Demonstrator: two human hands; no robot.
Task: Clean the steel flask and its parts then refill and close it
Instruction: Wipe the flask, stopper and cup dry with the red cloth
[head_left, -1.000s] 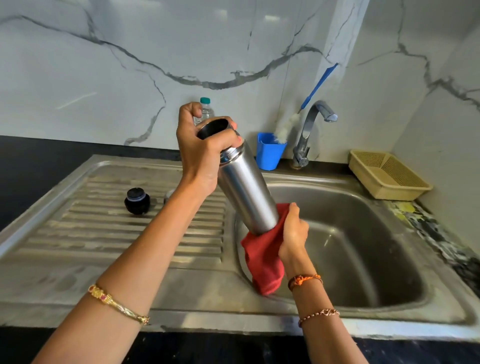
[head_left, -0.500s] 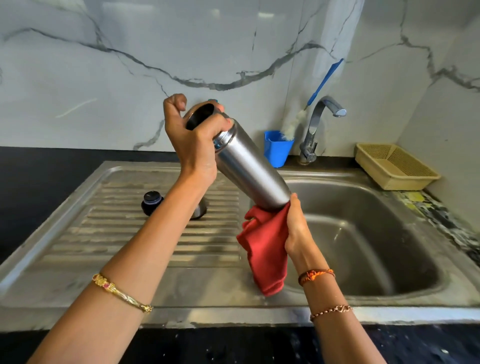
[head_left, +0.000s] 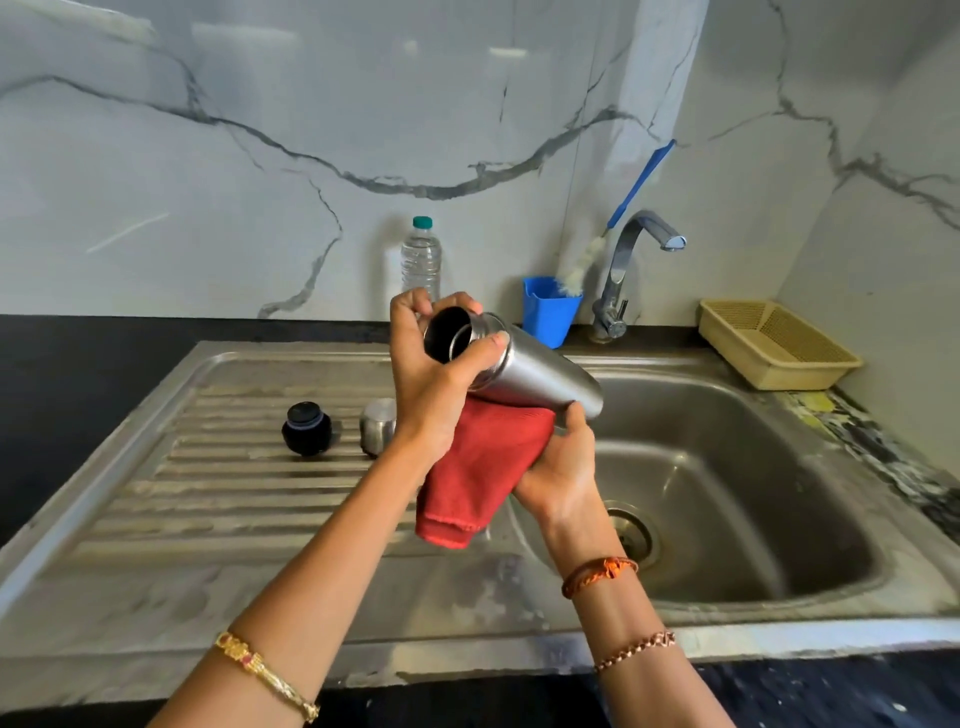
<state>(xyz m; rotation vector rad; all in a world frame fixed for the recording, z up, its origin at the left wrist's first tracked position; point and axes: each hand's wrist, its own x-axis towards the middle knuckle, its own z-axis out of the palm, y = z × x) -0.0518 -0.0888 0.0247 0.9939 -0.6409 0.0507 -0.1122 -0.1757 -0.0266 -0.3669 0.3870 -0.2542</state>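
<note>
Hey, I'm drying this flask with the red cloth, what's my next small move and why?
Probably slide the red cloth up the flask toward its neck: the right hand has it only under the lower body, while the left hand grips the open mouth.

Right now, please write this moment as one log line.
step: drying flask | left hand: grips flask neck | right hand: red cloth under flask | cap: off

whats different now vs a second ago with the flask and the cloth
The steel flask has been tipped from steeply slanted to nearly level, mouth toward the camera. The right hand has slid the red cloth from the base up under the body. The left hand still grips the neck; black stopper and steel cap stay on the drainboard.
</note>
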